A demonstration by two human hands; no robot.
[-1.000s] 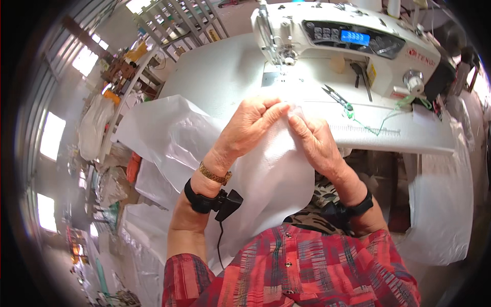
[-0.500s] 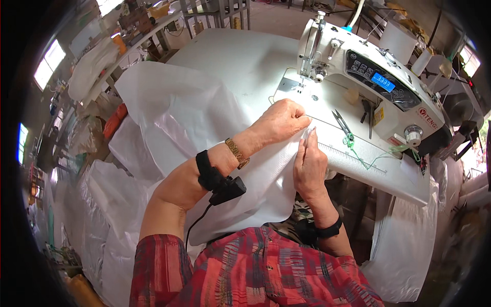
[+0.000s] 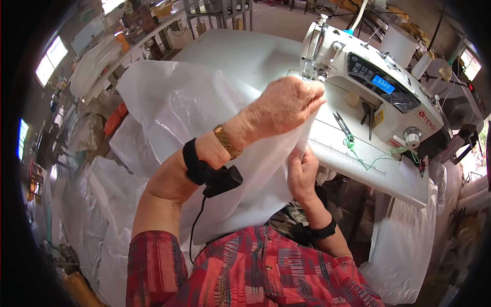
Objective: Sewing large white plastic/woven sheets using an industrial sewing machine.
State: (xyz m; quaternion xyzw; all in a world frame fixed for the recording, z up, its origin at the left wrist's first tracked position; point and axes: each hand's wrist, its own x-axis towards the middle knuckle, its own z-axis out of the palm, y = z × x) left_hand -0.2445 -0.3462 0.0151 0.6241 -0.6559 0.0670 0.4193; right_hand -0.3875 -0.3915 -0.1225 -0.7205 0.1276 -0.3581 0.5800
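Note:
A large sheet of thin white fabric (image 3: pixel 199 102) spreads over the table's left part and hangs down onto my lap. My left hand (image 3: pixel 290 105) is closed on its upper right edge, raised just in front of the needle area of a white sewing machine (image 3: pixel 373 71). Lower down the same edge, nearer my body, my right hand (image 3: pixel 303 171) grips the fabric between thumb and fingers. The stretch of edge between both hands is pulled up. The needle and presser foot are mostly hidden behind my left hand.
Right of the hands lie dark thread snips (image 3: pixel 343 125) with green thread on the table (image 3: pixel 404 179), beside a printed ruler strip (image 3: pixel 348 156). White thread cones (image 3: pixel 398 43) stand behind the machine. More white sheeting (image 3: pixel 102 215) is heaped at the left.
My left hand has risen and moved slightly right with the fabric edge, now covering the needle area. My right hand has slid down and a little left, away from it.

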